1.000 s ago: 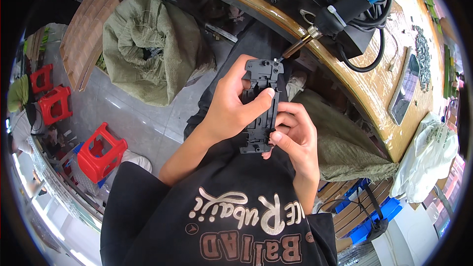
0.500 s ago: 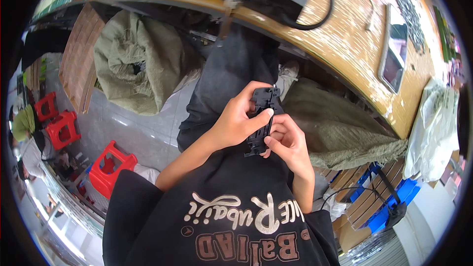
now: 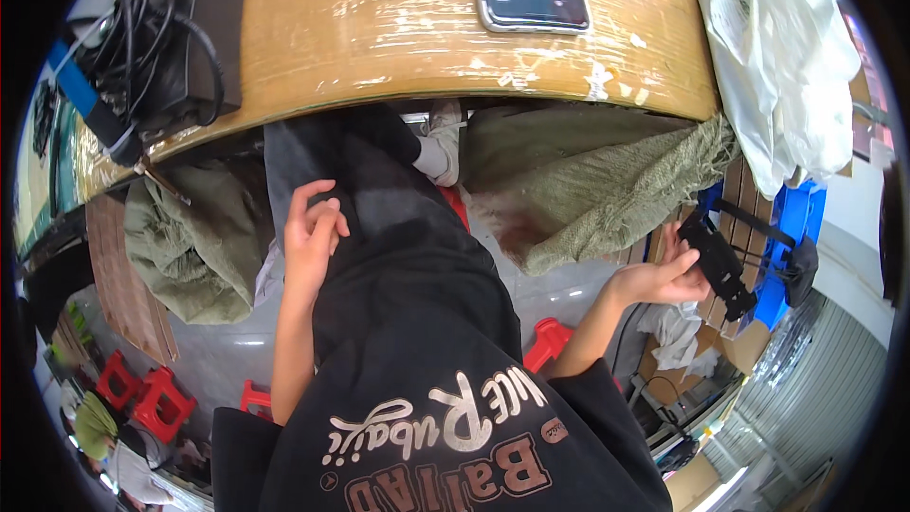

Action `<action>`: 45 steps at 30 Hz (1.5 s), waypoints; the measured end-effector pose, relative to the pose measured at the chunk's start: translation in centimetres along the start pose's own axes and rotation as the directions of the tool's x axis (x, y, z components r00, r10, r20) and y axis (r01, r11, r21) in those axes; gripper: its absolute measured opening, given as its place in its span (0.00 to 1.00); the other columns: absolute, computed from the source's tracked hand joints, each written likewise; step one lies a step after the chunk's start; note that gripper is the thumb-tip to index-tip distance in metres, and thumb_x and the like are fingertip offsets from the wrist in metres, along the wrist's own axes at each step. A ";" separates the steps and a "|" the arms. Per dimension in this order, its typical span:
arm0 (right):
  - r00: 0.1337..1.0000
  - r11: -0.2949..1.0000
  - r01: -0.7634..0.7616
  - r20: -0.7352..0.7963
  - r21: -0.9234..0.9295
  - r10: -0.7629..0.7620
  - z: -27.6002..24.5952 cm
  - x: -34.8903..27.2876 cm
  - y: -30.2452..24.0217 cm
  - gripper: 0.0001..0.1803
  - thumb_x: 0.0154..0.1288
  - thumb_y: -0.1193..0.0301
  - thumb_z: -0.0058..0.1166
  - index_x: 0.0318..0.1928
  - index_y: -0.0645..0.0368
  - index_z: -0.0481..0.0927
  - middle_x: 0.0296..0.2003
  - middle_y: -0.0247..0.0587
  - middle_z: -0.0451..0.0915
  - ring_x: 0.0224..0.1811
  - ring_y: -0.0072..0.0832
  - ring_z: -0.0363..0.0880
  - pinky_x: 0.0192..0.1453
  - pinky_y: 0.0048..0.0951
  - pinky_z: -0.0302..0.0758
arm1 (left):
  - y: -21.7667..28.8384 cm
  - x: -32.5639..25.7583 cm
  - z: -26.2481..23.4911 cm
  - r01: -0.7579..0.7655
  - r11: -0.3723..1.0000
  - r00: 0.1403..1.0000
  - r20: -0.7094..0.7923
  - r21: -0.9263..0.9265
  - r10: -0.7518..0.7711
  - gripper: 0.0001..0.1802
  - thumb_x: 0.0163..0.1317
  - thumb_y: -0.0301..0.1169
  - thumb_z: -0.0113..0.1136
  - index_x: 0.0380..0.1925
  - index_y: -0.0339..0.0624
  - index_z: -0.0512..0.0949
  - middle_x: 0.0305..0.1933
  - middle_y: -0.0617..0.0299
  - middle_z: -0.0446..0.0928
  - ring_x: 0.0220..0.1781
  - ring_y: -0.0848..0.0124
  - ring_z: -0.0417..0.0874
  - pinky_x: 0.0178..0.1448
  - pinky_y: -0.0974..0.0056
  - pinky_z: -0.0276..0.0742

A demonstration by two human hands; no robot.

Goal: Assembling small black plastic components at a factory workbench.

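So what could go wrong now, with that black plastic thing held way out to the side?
The black plastic part is held by just the right hand, so it might slip and fall. And the blue-handled tool has its metal tip jutting past the edge of the wooden table, so it could poke someone moving close.

This is a workshop: a film-wrapped wooden workbench [image 3: 379,52], a blue-handled soldering iron [image 3: 83,95] by bundled black cables [image 3: 142,43], coarse woven sacks [image 3: 578,180] and red plastic stools [image 3: 156,391] on tiled floor [image 3: 223,346] show it.
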State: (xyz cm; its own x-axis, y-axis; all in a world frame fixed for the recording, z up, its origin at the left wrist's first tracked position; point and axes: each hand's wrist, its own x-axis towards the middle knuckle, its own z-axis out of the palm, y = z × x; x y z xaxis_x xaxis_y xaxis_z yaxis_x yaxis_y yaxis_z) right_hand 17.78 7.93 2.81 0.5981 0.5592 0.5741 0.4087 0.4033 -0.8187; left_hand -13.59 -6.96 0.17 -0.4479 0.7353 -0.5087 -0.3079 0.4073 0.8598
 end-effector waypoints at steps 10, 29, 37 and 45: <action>0.779 0.831 -0.430 0.320 -0.352 0.539 -3.9 -4.2 14.4 0.17 0.54 0.81 0.46 0.46 0.63 0.64 0.42 0.40 0.66 0.40 0.26 0.66 0.47 0.26 0.64 | -0.2 0.1 0.4 0.013 0.994 0.994 -0.108 0.106 -0.002 0.12 0.58 0.27 0.48 0.43 0.40 0.67 0.16 0.66 0.68 0.14 0.85 0.57 0.17 0.79 0.50; 0.321 0.809 0.580 0.888 0.089 -0.328 21.7 7.1 -6.0 0.21 0.55 0.82 0.41 0.51 0.59 0.70 0.44 0.42 0.70 0.38 0.22 0.71 0.42 0.23 0.69 | -13.1 -5.2 -31.9 0.225 0.837 0.441 -0.818 0.498 0.369 0.12 0.52 0.28 0.50 0.38 0.39 0.71 0.30 0.58 0.73 0.31 0.69 0.73 0.39 0.68 0.69; 0.033 0.721 0.685 0.985 0.102 -0.171 25.7 10.6 0.0 0.12 0.56 0.81 0.42 0.41 0.65 0.74 0.33 0.45 0.75 0.37 0.32 0.74 0.41 0.26 0.69 | -14.5 -3.7 -31.9 0.215 0.839 0.461 -0.809 0.500 0.364 0.08 0.50 0.28 0.53 0.32 0.40 0.74 0.30 0.56 0.77 0.33 0.66 0.78 0.40 0.66 0.71; 0.059 0.736 0.675 0.998 -0.048 0.012 25.9 12.4 -0.4 0.12 0.54 0.81 0.43 0.40 0.62 0.73 0.29 0.42 0.75 0.30 0.27 0.72 0.36 0.24 0.68 | -22.0 3.3 -36.6 0.422 0.871 0.391 -0.917 0.251 0.076 0.15 0.45 0.34 0.57 0.33 0.37 0.75 0.31 0.51 0.78 0.37 0.58 0.79 0.42 0.62 0.73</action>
State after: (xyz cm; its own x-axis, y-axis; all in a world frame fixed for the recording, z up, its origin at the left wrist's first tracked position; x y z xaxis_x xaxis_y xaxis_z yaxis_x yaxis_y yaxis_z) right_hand 7.22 33.43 10.64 -0.6481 0.7607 0.0371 0.7381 0.6393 -0.2157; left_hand -39.03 -33.29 -22.00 -0.9683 -0.1790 -0.1741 -0.2462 0.8012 0.5454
